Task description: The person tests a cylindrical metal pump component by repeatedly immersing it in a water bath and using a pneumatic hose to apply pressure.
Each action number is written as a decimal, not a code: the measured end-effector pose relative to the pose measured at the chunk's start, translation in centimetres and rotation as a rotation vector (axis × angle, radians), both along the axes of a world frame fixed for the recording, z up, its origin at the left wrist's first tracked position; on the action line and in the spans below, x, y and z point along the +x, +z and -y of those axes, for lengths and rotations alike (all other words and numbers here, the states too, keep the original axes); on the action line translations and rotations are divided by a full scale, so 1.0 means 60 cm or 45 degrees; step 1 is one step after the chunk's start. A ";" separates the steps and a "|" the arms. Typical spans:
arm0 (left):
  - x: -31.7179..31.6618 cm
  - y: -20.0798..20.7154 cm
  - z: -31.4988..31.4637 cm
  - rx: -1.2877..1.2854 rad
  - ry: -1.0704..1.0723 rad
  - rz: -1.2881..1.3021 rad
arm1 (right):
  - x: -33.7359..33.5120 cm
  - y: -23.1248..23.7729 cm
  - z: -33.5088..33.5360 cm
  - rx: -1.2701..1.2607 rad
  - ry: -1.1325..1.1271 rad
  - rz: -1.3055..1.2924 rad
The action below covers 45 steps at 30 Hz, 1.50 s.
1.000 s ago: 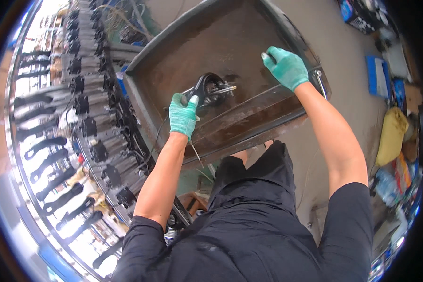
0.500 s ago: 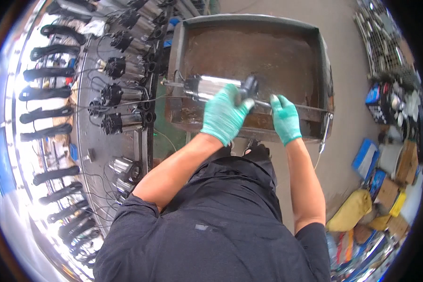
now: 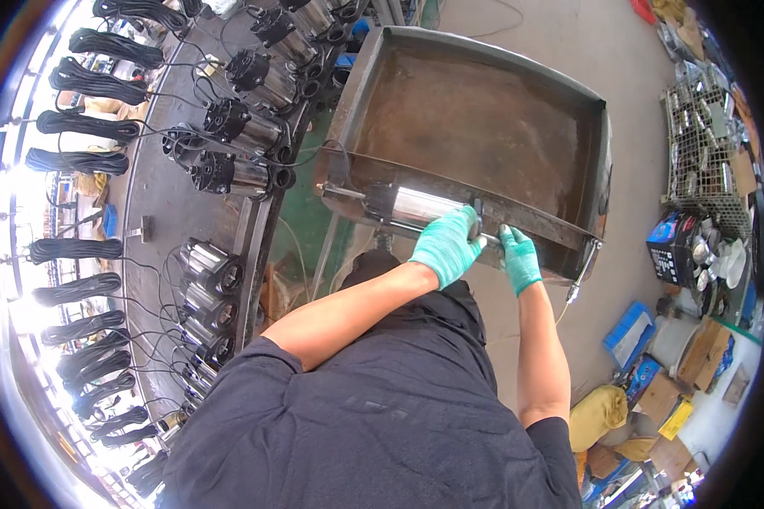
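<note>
A silver cylindrical pump point(image 3: 423, 206) with dark ends lies sideways over the near edge of a rusty metal tank point(image 3: 492, 53). My left hand point(image 3: 446, 244), in a green knit glove, is closed around the pump's right end. Just to its right, my gloved right hand point(image 3: 519, 261) closes on a slim metal rod point(image 3: 490, 240) that points at that end of the pump. The rod's far end and part of the pump's right end are hidden by my fingers. A thin dark cable point(image 3: 341, 146) loops at the pump's left side.
On the left, a dark bench point(image 3: 165, 204) carries several similar pumps point(image 3: 239, 125) with coiled black cables point(image 3: 89, 123). A metal fitting with a hose point(image 3: 579, 271) hangs at the tank's near right corner. Wire crates point(image 3: 705, 153), boxes and a yellow sack point(image 3: 598, 416) stand at right.
Both hands have come nearer to me with the pump, which has moved from over the tank's inside to its near edge. The pump's right end has turned, and my view has rotated.
</note>
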State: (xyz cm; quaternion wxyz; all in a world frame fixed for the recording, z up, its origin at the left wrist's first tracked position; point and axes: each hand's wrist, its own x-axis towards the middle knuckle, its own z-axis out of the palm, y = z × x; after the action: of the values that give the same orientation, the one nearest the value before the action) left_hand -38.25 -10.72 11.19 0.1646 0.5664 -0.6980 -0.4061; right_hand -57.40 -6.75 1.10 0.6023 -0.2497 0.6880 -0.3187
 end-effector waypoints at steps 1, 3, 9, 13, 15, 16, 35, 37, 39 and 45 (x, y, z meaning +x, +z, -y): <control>0.006 0.012 0.003 0.032 -0.055 -0.035 | 0.000 0.001 -0.002 0.000 0.005 -0.005; 0.029 -0.007 0.019 0.109 -0.155 -0.106 | -0.003 0.002 -0.004 -0.026 0.029 -0.013; 0.285 -0.038 0.115 -0.676 0.033 0.376 | -0.026 0.029 -0.007 0.042 0.088 0.046; 0.457 -0.111 0.158 0.094 -0.018 0.139 | -0.038 0.039 0.014 0.071 0.306 0.119; 0.479 -0.142 0.166 -0.007 -0.279 0.100 | -0.043 0.040 0.020 0.080 0.297 0.201; 0.475 -0.142 0.175 0.102 -0.246 0.053 | -0.040 0.057 0.019 0.113 0.241 0.196; 0.480 -0.156 0.182 -0.621 -0.765 0.278 | -0.049 0.075 0.031 0.412 0.405 0.102; 0.476 -0.158 0.193 -0.152 -0.574 0.087 | -0.052 0.082 0.037 0.402 0.406 0.151; 0.455 -0.157 0.208 0.222 -0.393 -0.028 | -0.048 0.084 0.036 0.147 0.824 -0.200; 0.441 -0.172 0.213 1.061 0.365 -0.352 | -0.017 0.046 0.019 -0.180 1.348 -1.376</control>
State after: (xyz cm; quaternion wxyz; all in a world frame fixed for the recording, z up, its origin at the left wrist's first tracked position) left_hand -11.82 -23.49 0.89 0.0689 0.6156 -0.3613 -0.6970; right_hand -58.40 -7.91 3.85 0.2366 -0.7059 0.6535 0.1363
